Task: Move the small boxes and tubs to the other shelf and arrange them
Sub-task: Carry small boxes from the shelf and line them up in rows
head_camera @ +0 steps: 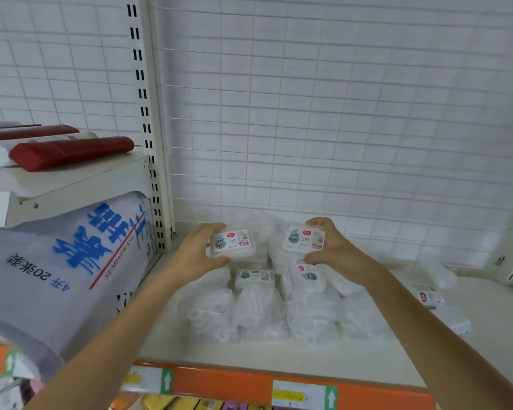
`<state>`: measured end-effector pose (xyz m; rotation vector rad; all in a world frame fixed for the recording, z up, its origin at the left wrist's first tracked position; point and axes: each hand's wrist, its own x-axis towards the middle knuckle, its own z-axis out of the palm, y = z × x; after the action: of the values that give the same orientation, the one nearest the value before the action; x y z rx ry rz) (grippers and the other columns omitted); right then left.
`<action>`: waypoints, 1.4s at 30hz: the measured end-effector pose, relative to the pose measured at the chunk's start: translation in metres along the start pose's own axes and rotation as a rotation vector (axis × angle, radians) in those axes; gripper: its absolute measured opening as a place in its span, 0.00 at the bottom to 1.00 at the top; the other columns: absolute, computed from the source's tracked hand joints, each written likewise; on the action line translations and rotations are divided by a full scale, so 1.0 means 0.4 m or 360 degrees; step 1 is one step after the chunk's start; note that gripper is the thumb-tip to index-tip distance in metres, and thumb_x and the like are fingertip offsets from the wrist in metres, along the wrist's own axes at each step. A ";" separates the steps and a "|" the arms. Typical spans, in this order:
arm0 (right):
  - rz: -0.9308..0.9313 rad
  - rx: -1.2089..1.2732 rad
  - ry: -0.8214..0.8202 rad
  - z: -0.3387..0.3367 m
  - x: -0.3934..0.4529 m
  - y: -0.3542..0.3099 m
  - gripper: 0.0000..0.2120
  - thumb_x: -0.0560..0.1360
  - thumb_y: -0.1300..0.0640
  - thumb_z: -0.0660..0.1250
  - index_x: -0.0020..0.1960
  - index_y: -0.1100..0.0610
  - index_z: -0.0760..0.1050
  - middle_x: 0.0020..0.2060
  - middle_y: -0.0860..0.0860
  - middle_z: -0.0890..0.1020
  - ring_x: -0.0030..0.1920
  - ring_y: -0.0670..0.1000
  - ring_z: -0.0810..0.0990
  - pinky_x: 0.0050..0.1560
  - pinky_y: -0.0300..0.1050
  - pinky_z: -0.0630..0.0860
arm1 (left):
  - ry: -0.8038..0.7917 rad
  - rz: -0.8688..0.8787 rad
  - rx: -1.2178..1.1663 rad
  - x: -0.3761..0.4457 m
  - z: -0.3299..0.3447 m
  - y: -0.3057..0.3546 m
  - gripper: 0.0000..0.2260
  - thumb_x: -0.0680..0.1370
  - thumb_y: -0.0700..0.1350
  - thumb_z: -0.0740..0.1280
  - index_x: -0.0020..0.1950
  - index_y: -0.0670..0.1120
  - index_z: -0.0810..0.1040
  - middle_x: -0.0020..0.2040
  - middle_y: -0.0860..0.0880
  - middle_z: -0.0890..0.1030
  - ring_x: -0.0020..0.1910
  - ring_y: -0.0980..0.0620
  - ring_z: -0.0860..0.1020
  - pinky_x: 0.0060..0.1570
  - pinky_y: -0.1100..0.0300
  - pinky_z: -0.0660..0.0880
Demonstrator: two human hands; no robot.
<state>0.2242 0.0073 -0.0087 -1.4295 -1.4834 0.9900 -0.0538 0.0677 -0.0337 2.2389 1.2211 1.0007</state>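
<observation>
My left hand (195, 252) grips a small clear box (232, 242) with a white label and a cartoon figure, held above the pile. My right hand (336, 250) grips a second box of the same kind (305, 238) a little to the right. Below them, several more small clear boxes and tubs (261, 306) lie in rows on the white shelf (486, 359). One labelled box (254, 276) sits just under the left hand's box. Another labelled one (308, 273) lies under my right hand.
A white wire grid (338, 128) backs the shelf. A slotted upright post (148, 137) stands at the left, beside a large white pack with blue writing (71, 255). Red rolls (71, 152) lie on the upper left shelf. A stray tub (428, 295) lies at the right. An orange price rail (234, 383) edges the front.
</observation>
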 end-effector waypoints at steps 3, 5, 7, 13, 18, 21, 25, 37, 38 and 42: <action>-0.0222 -0.0700 0.0235 0.004 -0.014 -0.004 0.34 0.64 0.72 0.70 0.65 0.52 0.63 0.56 0.51 0.61 0.56 0.50 0.69 0.41 0.27 0.73 | 0.0002 -0.0007 -0.0011 0.004 0.006 0.002 0.32 0.69 0.41 0.75 0.69 0.46 0.66 0.59 0.52 0.69 0.57 0.54 0.69 0.56 0.61 0.68; -0.0389 -0.0883 0.0306 -0.005 -0.026 -0.006 0.34 0.65 0.70 0.71 0.66 0.54 0.64 0.56 0.48 0.61 0.57 0.48 0.68 0.44 0.27 0.73 | 0.0020 0.0011 0.0004 0.012 0.018 0.004 0.32 0.69 0.41 0.75 0.69 0.45 0.66 0.62 0.50 0.69 0.57 0.56 0.67 0.56 0.63 0.66; -0.0490 -0.1050 0.0371 -0.021 -0.045 -0.006 0.32 0.65 0.65 0.73 0.66 0.53 0.65 0.56 0.46 0.65 0.58 0.47 0.69 0.49 0.34 0.74 | 0.0033 0.0033 0.0006 0.018 0.031 0.007 0.31 0.69 0.41 0.74 0.68 0.45 0.66 0.63 0.50 0.69 0.57 0.58 0.66 0.56 0.66 0.63; -0.0391 -0.1316 0.0669 -0.089 -0.121 0.017 0.33 0.65 0.57 0.74 0.67 0.52 0.66 0.53 0.44 0.69 0.56 0.47 0.63 0.58 0.42 0.65 | 0.0002 0.0156 -0.0120 0.057 0.097 0.041 0.32 0.68 0.39 0.74 0.68 0.44 0.65 0.60 0.54 0.64 0.57 0.59 0.66 0.55 0.73 0.63; -0.0226 -0.1326 0.0818 -0.179 -0.233 0.078 0.34 0.64 0.61 0.75 0.67 0.55 0.66 0.59 0.50 0.62 0.59 0.48 0.63 0.58 0.42 0.70 | -0.0121 0.0425 -0.0179 0.082 0.167 0.100 0.30 0.67 0.40 0.76 0.65 0.47 0.68 0.59 0.55 0.67 0.59 0.57 0.65 0.55 0.70 0.63; -0.0154 -0.1416 0.0925 -0.228 -0.326 0.116 0.34 0.64 0.61 0.75 0.67 0.57 0.67 0.58 0.53 0.65 0.60 0.53 0.65 0.59 0.42 0.66 | -0.0189 0.0520 -0.0251 0.092 0.219 0.158 0.30 0.66 0.41 0.76 0.65 0.47 0.69 0.59 0.54 0.68 0.60 0.54 0.66 0.59 0.63 0.64; 0.0014 -0.1436 0.1086 -0.292 -0.471 0.166 0.33 0.63 0.63 0.75 0.66 0.58 0.68 0.57 0.56 0.67 0.60 0.57 0.67 0.60 0.42 0.64 | -0.0306 0.0623 -0.0328 0.079 0.320 0.274 0.30 0.66 0.41 0.76 0.66 0.45 0.69 0.58 0.53 0.68 0.60 0.53 0.69 0.58 0.69 0.65; 0.0473 -0.1379 0.1416 -0.530 -1.027 0.300 0.34 0.64 0.63 0.74 0.68 0.58 0.67 0.59 0.56 0.67 0.60 0.56 0.67 0.59 0.46 0.67 | -0.0660 0.0764 -0.0526 -0.112 0.774 0.704 0.33 0.67 0.41 0.76 0.68 0.41 0.66 0.62 0.44 0.70 0.61 0.48 0.70 0.61 0.60 0.66; 0.0503 -0.1372 0.1426 -0.548 -1.067 0.317 0.34 0.64 0.63 0.74 0.68 0.58 0.67 0.59 0.57 0.68 0.60 0.57 0.67 0.60 0.48 0.67 | -0.0688 0.0754 -0.0544 -0.135 0.809 0.733 0.32 0.67 0.41 0.76 0.67 0.42 0.66 0.62 0.44 0.70 0.61 0.48 0.70 0.62 0.60 0.66; 0.0622 -0.1315 0.1471 -0.616 -1.208 0.388 0.35 0.64 0.63 0.75 0.69 0.58 0.66 0.59 0.58 0.68 0.60 0.57 0.68 0.62 0.51 0.69 | -0.0780 0.0716 -0.0579 -0.209 0.939 0.832 0.32 0.65 0.42 0.76 0.66 0.42 0.67 0.61 0.45 0.71 0.60 0.48 0.71 0.60 0.59 0.68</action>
<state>0.5128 -0.4706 -0.0893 -2.3686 -0.9045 -0.2203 0.3818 -0.1849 -0.1060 2.3016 0.3069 0.6784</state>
